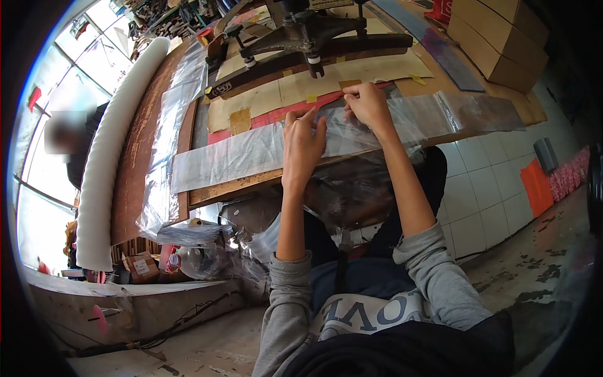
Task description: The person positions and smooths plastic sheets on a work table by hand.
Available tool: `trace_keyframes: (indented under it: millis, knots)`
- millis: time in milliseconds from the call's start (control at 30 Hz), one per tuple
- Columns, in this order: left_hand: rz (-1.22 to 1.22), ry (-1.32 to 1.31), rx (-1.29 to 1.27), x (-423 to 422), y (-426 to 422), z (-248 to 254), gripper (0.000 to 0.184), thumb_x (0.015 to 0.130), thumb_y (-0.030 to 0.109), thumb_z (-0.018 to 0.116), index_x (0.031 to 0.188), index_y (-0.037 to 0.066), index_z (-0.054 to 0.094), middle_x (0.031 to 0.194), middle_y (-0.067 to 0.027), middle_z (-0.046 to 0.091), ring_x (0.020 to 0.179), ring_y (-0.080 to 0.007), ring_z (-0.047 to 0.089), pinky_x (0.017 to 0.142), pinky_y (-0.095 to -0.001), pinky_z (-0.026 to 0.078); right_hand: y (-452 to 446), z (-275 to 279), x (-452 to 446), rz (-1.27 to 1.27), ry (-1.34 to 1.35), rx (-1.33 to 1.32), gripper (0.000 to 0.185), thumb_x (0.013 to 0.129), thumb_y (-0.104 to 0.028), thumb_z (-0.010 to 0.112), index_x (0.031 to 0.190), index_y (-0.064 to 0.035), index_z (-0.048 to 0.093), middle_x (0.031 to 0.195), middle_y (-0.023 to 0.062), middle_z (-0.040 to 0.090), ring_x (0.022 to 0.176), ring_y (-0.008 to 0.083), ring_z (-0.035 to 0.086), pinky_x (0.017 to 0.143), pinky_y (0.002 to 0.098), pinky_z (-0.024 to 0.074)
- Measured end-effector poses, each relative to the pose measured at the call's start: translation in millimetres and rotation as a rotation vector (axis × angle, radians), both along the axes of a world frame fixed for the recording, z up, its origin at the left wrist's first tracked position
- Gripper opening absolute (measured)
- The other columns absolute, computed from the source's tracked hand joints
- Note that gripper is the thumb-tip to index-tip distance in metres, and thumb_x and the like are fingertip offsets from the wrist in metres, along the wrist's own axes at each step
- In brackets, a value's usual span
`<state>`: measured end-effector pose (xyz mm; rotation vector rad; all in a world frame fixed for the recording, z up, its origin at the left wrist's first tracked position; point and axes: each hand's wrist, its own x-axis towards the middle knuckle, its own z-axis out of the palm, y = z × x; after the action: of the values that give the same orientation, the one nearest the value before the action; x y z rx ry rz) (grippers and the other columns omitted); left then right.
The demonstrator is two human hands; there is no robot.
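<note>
My left hand (303,146) is over the clear plastic sheet (235,154) along the table's front edge. Its thumb and index finger stand apart, and I see nothing between them. To its right, my right hand (369,107) is closed, with fingers curled and thumb drawn in close to the index finger. Whatever it may hold is too small to make out. Just beyond both hands lie a red strip (276,117) and a pale board (229,108) with yellow tape patches. A dark metal press (308,41) with a long bar spans the board.
A white foam roll (119,157) lines the left side beside a brown board (141,151). Cardboard boxes (499,38) are stacked at the back right. Clear plastic (207,251) hangs and bunches below the table. Another person (78,138) is at the far left.
</note>
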<state>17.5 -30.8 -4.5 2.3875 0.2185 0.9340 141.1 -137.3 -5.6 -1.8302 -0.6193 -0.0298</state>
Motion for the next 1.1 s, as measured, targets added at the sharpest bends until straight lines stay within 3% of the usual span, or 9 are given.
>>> trace_keyframes:
  millis: [133,233,433,533,1100]
  knots:
    - [0.022,0.005,-0.023,4.5,4.1,-4.2,0.027,0.081,0.012,0.062,0.102,-0.004,0.065,0.085,-0.0184,0.063,0.087,-0.0321,0.058,0.078,-0.0396,0.044,2.6,0.6,-0.6,-0.005,0.034,0.015,0.022,0.082,0.0,0.052,0.062,0.0074,0.053,0.058,0.0168,0.06,0.056,0.0225,0.067,0.05,0.0305,0.0513]
    - [0.027,-0.007,-0.005,7.0,9.4,-10.0,0.031,0.081,0.022,0.062,0.104,0.001,0.066,0.086,-0.0176,0.061,0.083,-0.0305,0.059,0.077,-0.037,0.044,4.1,-0.3,0.6,-0.011,0.021,0.012,0.023,0.083,0.0,0.052,0.061,0.007,0.053,0.058,0.0169,0.06,0.056,0.023,0.067,0.049,0.0303,0.0512]
    - [0.037,0.0,-0.01,7.9,10.0,-11.7,0.03,0.081,0.022,0.062,0.103,0.001,0.067,0.088,-0.0177,0.062,0.083,-0.0301,0.06,0.077,-0.0371,0.044,2.9,-1.2,0.0,-0.008,0.016,0.039,0.023,0.083,0.0,0.053,0.061,0.0078,0.053,0.058,0.0163,0.06,0.055,0.0233,0.067,0.049,0.0302,0.0509]
    - [0.041,0.003,-0.046,5.0,4.3,-5.2,0.027,0.08,0.013,0.062,0.1,-0.005,0.065,0.086,-0.0185,0.063,0.084,-0.0311,0.059,0.076,-0.0393,0.045,3.4,-3.8,0.6,-0.005,0.016,0.032,0.022,0.083,-0.001,0.053,0.064,0.0084,0.055,0.058,0.016,0.06,0.055,0.0231,0.067,0.049,0.0302,0.0508]
    - [0.06,-0.026,-0.078,6.2,3.8,-6.5,0.027,0.08,0.012,0.062,0.1,-0.006,0.065,0.087,-0.0192,0.061,0.082,-0.0311,0.058,0.074,-0.0388,0.045,6.4,-6.2,2.4,-0.02,0.023,0.029,0.015,0.082,-0.002,0.054,0.07,0.0073,0.059,0.061,0.0161,0.063,0.055,0.0224,0.067,0.053,0.0304,0.0511]
